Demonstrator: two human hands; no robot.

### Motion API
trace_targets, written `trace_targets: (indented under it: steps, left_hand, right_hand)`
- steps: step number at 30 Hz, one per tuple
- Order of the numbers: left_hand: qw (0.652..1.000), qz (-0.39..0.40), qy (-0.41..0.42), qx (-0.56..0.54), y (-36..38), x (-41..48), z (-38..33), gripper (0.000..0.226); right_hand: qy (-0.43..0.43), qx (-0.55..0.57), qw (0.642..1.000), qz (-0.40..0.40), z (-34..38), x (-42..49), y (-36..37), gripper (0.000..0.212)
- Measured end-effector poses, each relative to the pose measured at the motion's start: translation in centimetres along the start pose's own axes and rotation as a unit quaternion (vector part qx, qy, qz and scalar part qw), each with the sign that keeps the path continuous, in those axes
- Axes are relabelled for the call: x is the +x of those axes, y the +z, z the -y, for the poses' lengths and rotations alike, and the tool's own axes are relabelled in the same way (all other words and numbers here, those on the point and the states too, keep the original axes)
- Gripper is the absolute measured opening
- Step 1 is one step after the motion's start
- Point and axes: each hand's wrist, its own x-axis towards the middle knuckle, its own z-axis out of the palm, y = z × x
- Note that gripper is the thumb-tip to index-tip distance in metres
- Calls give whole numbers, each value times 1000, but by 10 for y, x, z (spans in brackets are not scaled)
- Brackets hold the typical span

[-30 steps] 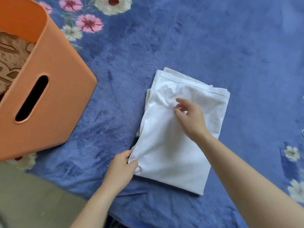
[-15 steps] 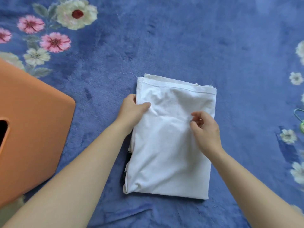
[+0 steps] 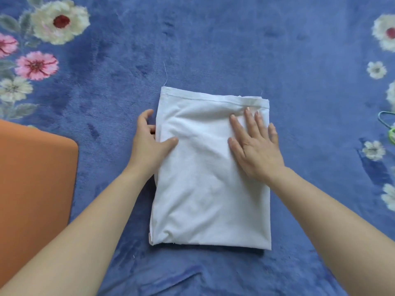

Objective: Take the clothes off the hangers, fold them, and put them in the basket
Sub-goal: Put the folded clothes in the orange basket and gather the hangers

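No text, label, brand, number or sign can be read anywhere in view.

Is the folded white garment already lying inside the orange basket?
No, the white garment lies on the blue blanket, apart from the orange basket, with the right hand flat on it.

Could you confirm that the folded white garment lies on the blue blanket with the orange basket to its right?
Not quite: the head view shows the orange basket to the left of the folded white garment, which does lie on the blue blanket.
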Motion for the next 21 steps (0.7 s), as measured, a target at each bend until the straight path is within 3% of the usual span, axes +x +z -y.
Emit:
trace_targets:
  steps: [2,5,8,10,12,15,17,19,21]
  left_hand:
    - [996,-22,45,71,3,-17,13,85]
    - [987,-94,64,114,12,-51,30,78]
    - [987,-103,13,119,25,-85,43,80]
    - [988,-89,-25,123,28,-104,49,78]
    - [987,-80,-59,130,25,-117,57,71]
    - [984,-64,-96,133,14,-127,71,65]
    - [985,-45,-107,126,9,-130,71,65]
    - [985,-28,-115,123,6,-132,65,66]
    - [985,-20,-121,122,4,-133,63,63]
  right_hand:
    - [59,-18,998,18,-9,13,0,57]
    - [123,7,992,-29,-8,15,6,59]
    - [-10,17,996,-90,15,-22,30,58]
    - [-107,2,991,-77,21,-59,54,59]
    - [-108,-19,993,-44,10,-93,71,58]
    - [-3,19,998,-57,-19,-132,78,58]
    - [72,101,989,-80,-32,-152,74,59]
    - [133,230,961,-72,-33,-162,62,58]
    - [209,362,907,-52,-27,-161,47,57]
